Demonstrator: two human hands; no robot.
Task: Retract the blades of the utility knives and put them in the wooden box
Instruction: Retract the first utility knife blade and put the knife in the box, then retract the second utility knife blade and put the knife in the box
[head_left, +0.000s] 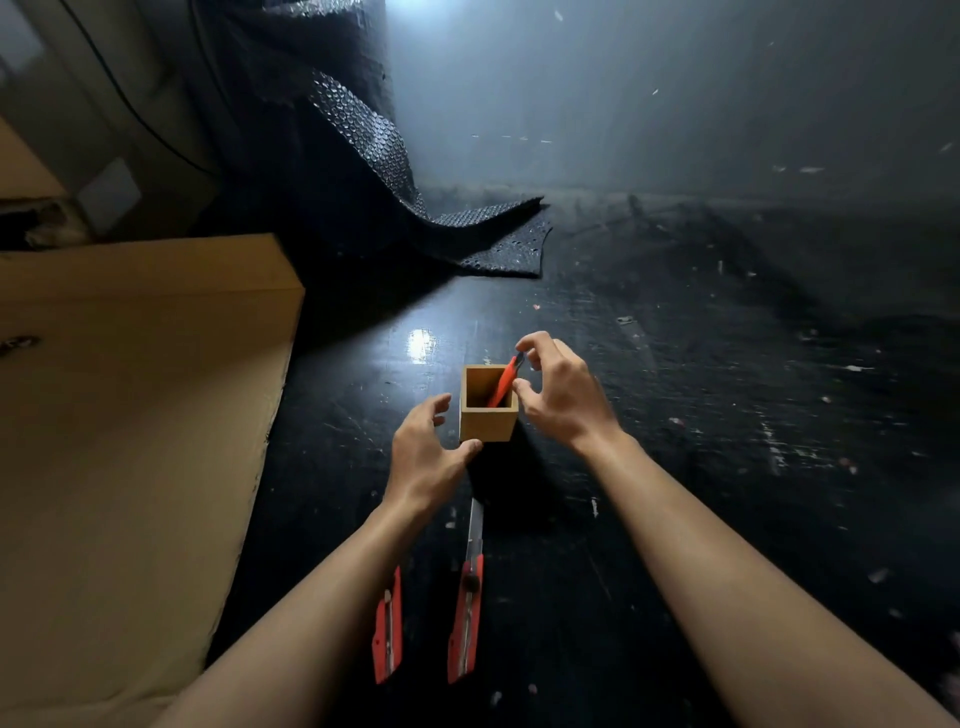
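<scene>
A small square wooden box (487, 423) stands upright on the dark table. A red utility knife (505, 383) leans inside it, its top end sticking out at the far right corner. My right hand (563, 395) hovers over that corner, index finger and thumb spread around the knife's top end, touching or just off it. My left hand (423, 454) is open beside the box's left wall, thumb at its lower front corner. Two more red utility knives lie near me: one (467, 597) with its blade extended toward the box, another (388, 631) partly under my left forearm.
A large cardboard box (130, 415) fills the left side, close to my left arm. A sheet of dark bubble wrap (467, 234) drapes down onto the table at the back. The black table surface (727, 415) is scratched and dotted with small scraps.
</scene>
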